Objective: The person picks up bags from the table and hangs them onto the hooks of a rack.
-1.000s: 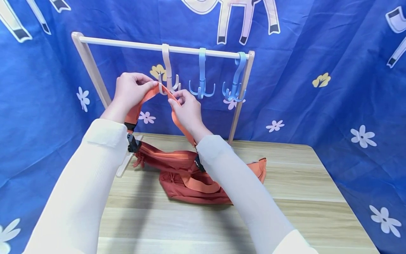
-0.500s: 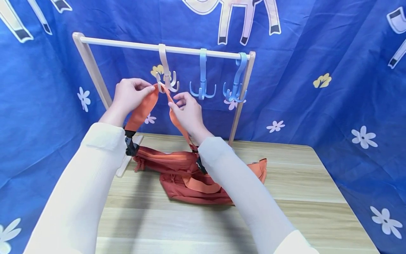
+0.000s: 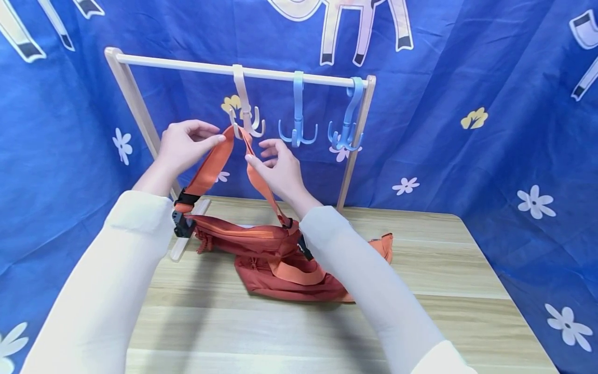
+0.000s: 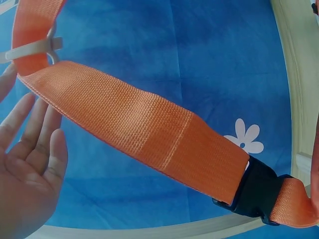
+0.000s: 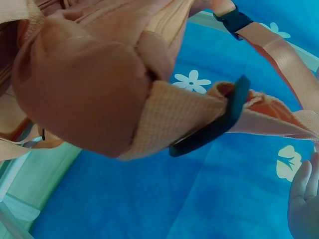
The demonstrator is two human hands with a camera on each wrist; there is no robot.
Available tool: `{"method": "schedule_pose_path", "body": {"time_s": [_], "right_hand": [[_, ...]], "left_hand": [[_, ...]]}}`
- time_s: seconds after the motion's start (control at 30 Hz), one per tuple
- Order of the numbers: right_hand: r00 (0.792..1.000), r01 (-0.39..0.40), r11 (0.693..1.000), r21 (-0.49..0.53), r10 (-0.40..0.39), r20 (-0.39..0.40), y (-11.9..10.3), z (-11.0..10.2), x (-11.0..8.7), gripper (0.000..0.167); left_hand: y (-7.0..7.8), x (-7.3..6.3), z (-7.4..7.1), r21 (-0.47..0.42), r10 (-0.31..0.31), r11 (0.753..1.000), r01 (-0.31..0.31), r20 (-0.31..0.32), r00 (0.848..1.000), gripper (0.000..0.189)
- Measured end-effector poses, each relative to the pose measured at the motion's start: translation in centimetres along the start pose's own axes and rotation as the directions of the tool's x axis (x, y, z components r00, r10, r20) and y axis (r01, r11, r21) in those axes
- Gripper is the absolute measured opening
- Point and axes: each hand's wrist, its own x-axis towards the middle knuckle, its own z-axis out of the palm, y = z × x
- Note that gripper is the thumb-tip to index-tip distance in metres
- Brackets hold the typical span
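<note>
An orange strap lies over a prong of the pale hook. From that strap hangs a dark red waist pack, with a black buckle at the strap's left end and a dark slider at its right. My left hand is spread beside the strap's left run, fingers loose, thumb tip at its edge. On the other side, my right hand has its thumb near the strap and its fingers apart. Below the pack lies a second red bag with an orange handle, partly hidden by the right sleeve.
A wooden rack holds a horizontal rod. Two blue hooks, one mid-rod and another by the right post, hang from it. The wooden tabletop extends below, with a blue patterned curtain behind.
Both hands have loosened from pinching the strap; the left has drawn away leftward and down. The strap stays on the hook, while the pack's left end has swung left. The pale hook shifted slightly left.
</note>
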Motion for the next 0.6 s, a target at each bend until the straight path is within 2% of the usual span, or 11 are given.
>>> {"method": "schedule_pose_path", "body": {"time_s": [0.33,0.6], "right_hand": [[0.999,0.031,1.000,0.000,-0.031,0.030,0.7,-1.1,-0.8,0.039],[0.998,0.043,0.999,-0.028,-0.041,0.053,1.8,-2.5,-1.4,0.040]], "left_hand": [[-0.1,-1.2,-0.8,-0.068,0.008,0.998,-0.011,-0.038,0.999,0.049],[-0.2,-2.4,-1.2,-0.074,0.037,0.996,-0.042,-0.064,0.997,0.045]]}}
